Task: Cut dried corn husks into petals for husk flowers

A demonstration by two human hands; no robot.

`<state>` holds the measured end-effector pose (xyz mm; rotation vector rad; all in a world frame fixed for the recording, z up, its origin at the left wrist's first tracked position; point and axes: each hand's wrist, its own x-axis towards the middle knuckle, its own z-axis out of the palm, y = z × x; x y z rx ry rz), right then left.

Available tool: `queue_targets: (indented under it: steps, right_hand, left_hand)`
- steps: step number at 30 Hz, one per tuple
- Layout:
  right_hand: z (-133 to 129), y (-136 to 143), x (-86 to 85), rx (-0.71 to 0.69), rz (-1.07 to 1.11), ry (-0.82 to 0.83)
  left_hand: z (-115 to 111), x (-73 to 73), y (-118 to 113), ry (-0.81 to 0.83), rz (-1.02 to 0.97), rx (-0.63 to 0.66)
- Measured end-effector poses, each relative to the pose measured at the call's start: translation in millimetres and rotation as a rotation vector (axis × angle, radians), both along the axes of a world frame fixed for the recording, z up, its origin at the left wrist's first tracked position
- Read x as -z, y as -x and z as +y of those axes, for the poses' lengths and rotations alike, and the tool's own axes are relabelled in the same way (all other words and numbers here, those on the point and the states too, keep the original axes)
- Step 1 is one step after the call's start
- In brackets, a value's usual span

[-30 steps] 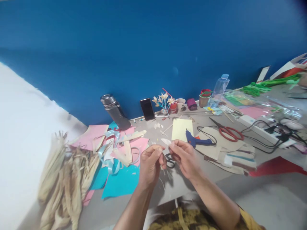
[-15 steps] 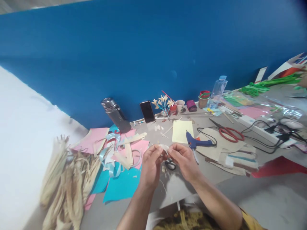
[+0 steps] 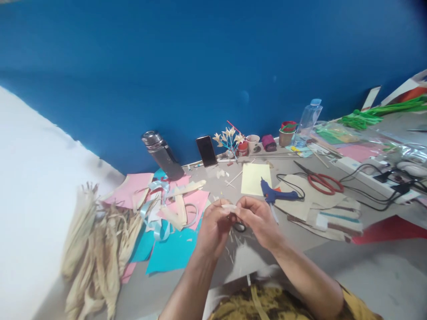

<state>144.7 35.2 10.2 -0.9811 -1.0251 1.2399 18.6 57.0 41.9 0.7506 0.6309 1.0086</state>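
Between my two hands is a small pale piece of corn husk, pinched at both ends. My left hand has its fingers closed on one end, and my right hand grips the other. Fingers partly cover the piece. Below them, black-handled scissors lie on the table, mostly hidden by my hands. To the right is a blue glue gun beside a yellow paper square. Pale husk flowers on blue stems stand behind.
Dried corn husks hang at the left edge beside blue paper. A dark flask and a phone stand by the wall. Red-handled scissors, a power strip and a water bottle are on the right.
The husk piece, held up in an arch before, now lies flatter between my fingers. My hands have drawn slightly closer together. The whole view has shifted a little.
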Motion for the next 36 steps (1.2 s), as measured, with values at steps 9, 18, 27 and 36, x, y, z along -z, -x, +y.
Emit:
queue_targets:
  steps: [9, 18, 27, 36]
  right_hand:
    - [3, -1, 1.5, -0.032, 0.059, 0.054]
    - [3, -2, 4.0, -0.009, 0.092, 0.051]
    - [1, 2, 7.1, 0.024, 0.010, 0.027]
    - [-2, 6, 10.1, 0.000, 0.043, 0.043]
  left_hand:
    - [0, -0.5, 6, 0.030, 0.052, 0.052]
    - [1, 2.2, 12, 0.046, 0.094, -0.097]
    - [-12, 11.4, 5, -0.169, 0.240, -0.157]
    - [-11, 10.8, 11, -0.178, 0.307, -0.211]
